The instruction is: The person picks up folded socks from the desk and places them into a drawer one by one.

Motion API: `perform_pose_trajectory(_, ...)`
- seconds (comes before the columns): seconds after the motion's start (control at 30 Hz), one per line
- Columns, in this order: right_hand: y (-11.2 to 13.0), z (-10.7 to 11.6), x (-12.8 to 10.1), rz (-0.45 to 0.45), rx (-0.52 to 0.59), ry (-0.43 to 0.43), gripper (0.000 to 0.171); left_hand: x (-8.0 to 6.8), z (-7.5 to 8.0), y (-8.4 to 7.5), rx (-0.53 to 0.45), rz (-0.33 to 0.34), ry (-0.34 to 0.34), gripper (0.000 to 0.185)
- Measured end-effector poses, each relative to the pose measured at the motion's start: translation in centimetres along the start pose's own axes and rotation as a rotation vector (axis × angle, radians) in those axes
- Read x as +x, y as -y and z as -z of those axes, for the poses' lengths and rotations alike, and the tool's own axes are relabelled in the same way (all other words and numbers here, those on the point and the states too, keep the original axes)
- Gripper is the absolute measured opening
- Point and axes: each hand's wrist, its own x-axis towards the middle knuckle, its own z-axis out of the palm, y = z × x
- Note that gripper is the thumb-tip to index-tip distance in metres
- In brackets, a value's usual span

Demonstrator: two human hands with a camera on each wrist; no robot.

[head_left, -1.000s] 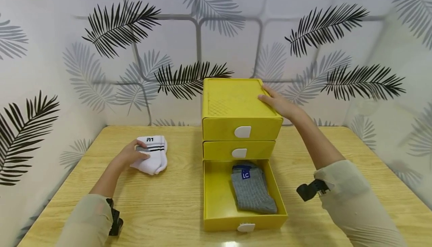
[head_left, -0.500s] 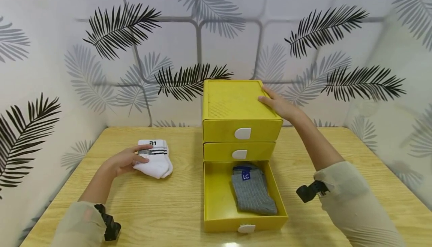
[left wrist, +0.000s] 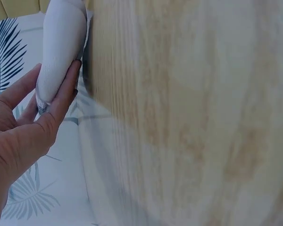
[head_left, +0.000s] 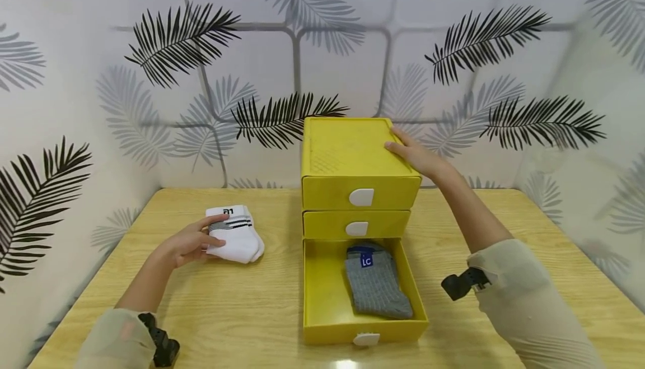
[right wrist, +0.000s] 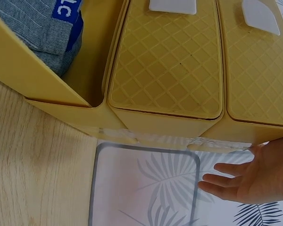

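Table [head_left: 252, 313]: wood-grain top, smooth, slight sheen. Drawer unit [head_left: 353, 156]: yellow matt plastic, embossed diamond texture; white plastic pulls. White sock [head_left: 234, 234]: soft knit cloth. Grey sock [head_left: 375, 282]: ribbed knit cloth.

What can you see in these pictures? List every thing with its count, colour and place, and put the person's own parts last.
drawer unit: one, yellow, three drawers, at the back middle of the table.
bottom drawer: one, yellow, pulled open toward the person.
upper drawers: two, yellow with white handles, closed.
grey socks: one folded bundle, grey with a blue LC label, inside the bottom drawer.
white socks: one folded bundle, white with black stripes, on the table left of the drawer unit.
table: one, light wood.
wall: white with grey and black leaf print.
left hand: holds the white socks.
right hand: rests flat on the drawer unit's top right edge.
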Motion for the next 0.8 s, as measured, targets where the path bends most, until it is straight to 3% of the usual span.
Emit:
perform_pose_trajectory(0.33, -0.2, 0.1, -0.1, 0.002, 0.006, 0.002, 0.064, -1.7, -1.3, -0.8, -0.093, -0.06, 0.044, 0.073)
perform_pose_trajectory(0.8, -0.2, 0.2, 0.1, 0.0, -0.006, 0.005, 0.065, -5.3, -5.2, -1.8, -0.151, -0.112, 0.134, 0.07)
